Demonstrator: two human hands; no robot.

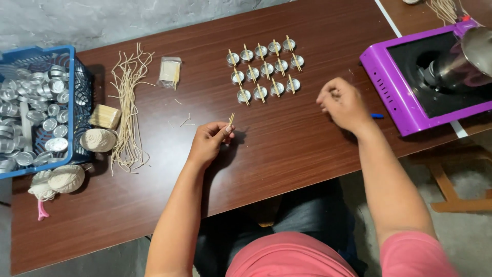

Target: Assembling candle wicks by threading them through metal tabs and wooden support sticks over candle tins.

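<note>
Here: left hand (209, 142) pinches short pale wooden sticks (231, 120) between thumb and forefinger, sticks upright, tips leaning slightly away from body. Right hand (342, 104) loosely curled, whether it holds anything cannot be told. Grid of small round silver metal cups (265, 69), each with stick across rim, lies beyond both hands, up-right of left hand's grip; right hand nearer, just beside grid's right edge.
</note>
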